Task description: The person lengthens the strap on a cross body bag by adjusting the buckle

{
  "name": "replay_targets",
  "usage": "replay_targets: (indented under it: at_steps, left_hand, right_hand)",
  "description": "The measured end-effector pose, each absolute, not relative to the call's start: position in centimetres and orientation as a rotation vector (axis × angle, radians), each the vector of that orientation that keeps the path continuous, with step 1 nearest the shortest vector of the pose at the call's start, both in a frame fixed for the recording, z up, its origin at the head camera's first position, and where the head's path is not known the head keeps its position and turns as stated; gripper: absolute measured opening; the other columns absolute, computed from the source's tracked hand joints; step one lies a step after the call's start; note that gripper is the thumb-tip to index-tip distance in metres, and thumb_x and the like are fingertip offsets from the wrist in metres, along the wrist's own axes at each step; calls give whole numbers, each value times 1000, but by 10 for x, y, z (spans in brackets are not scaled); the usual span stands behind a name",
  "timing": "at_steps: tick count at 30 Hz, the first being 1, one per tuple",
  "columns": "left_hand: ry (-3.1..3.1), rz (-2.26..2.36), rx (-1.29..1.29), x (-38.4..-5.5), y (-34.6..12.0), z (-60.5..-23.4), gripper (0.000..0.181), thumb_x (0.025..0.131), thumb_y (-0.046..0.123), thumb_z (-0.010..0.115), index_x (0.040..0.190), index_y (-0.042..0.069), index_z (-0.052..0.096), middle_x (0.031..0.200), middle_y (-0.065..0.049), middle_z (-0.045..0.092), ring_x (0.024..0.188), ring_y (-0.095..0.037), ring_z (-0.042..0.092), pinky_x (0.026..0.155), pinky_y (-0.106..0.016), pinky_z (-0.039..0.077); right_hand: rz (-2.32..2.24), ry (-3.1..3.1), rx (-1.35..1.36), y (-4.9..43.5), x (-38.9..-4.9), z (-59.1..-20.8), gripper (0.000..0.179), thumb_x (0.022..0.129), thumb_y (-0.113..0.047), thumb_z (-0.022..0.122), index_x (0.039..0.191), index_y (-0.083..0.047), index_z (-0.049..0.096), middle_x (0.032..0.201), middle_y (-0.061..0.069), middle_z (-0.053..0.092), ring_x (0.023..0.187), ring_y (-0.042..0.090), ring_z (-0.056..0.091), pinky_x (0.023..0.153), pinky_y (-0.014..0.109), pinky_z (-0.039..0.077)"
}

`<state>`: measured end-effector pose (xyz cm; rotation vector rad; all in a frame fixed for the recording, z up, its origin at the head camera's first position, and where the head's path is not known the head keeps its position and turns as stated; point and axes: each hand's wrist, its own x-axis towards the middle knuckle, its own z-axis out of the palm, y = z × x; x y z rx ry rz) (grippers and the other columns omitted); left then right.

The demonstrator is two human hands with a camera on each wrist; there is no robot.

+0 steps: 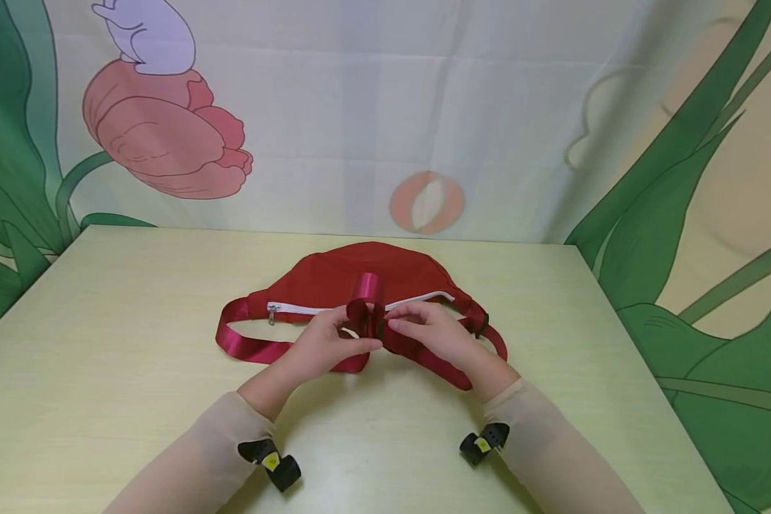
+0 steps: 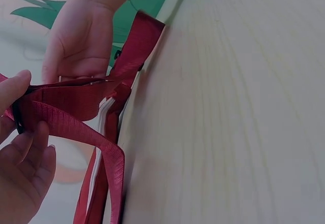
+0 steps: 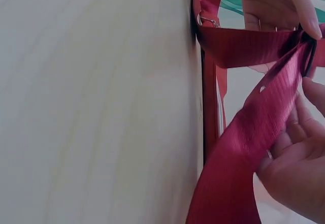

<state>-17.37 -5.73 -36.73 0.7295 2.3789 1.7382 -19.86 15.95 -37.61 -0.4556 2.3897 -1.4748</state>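
Observation:
A red waist bag (image 1: 373, 260) lies on the table with its white zipper (image 1: 295, 309) facing the person. Its shiny dark red strap (image 2: 61, 117) is lifted in front, and a loop of it stands up between the hands. The strap runs through a black slider buckle (image 3: 310, 56). With thumb and fingers, my left hand (image 1: 328, 339) pinches the buckle and the webbing in it. My right hand (image 1: 433, 332) grips the strap right beside the buckle, its thumb near the black edge in the right wrist view. Fingers partly hide the buckle in the head view.
The pale wooden table (image 1: 135, 300) extends around the bag. Behind it hangs a light cloth backdrop (image 1: 334, 143) printed with a flower and leaves. Small black cameras (image 1: 285, 471) are strapped to both sleeved wrists. Strap loops rest at the bag's left and right ends.

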Motion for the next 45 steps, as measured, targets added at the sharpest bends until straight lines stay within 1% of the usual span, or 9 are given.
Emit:
replay_targets:
  at_steps: [5,12,18,22,25,28,33,40,45]
  left_hand:
    - [2399,1705,700,-164,-58,-346,33,80,5,73,111,-2,63,92,-10,66,85,-22,60,75,-34,51]
    - [2401,1704,701,-164,-58,-345,33,80,5,73,111,-2,63,93,-11,66,86,-23,60,76,-33,51]
    - [2390,1719,715,-164,-56,-347,34,80,3,72,112,-3,62,93,-13,67,84,-23,61,75,-35,51]
    - [2369,1718,728,-167,-54,-352,33,80,2,72,110,-4,63,93,-14,67,84,-23,61,75,-37,51]
    - [2364,1721,739,-173,-54,-364,32,79,4,73,110,-3,64,94,-13,67,84,-23,61,74,-38,52]
    - [2381,1724,731,-181,-56,-376,34,79,8,75,111,1,64,95,-10,67,85,-23,61,75,-38,51]
    - [2402,1721,712,-183,-60,-378,34,79,16,76,109,6,65,95,-4,67,87,-20,60,75,-35,51]
    - [2400,1722,727,-183,-60,-377,32,79,16,75,108,6,66,94,-4,67,85,-19,61,75,-34,51]
    - [2386,1740,733,-183,-60,-379,31,79,14,75,108,5,65,93,-4,67,84,-19,61,74,-35,51]
  right_hand:
    - [-1470,2398,-438,162,-200,-377,19,92,-16,59,109,-8,64,106,2,64,100,18,57,88,33,47]
    - [-1478,2394,-403,161,-200,-377,18,92,-16,60,108,-9,65,105,2,64,100,18,56,87,33,46]
    - [-1504,2383,-378,160,-199,-376,19,91,-18,61,108,-10,65,104,1,64,99,18,57,87,32,47]
    - [-1562,2340,-404,157,-198,-375,22,91,-17,60,111,-7,64,107,4,65,100,19,58,88,33,47]
    - [-1585,2317,-418,156,-198,-374,25,92,-16,60,114,-6,63,109,6,65,100,20,59,88,33,47]
    - [-1540,2351,-415,157,-198,-374,24,92,-18,60,113,-8,64,109,4,64,101,19,59,89,34,47]
    - [-1464,2412,-407,162,-198,-375,19,92,-17,60,109,-10,65,109,2,63,103,18,57,89,34,47]
    - [-1505,2374,-395,160,-198,-376,19,92,-18,60,108,-9,65,107,2,64,102,17,56,90,33,46]
    - [-1532,2361,-400,157,-198,-374,22,92,-17,60,110,-7,64,107,3,64,101,18,58,90,34,46]
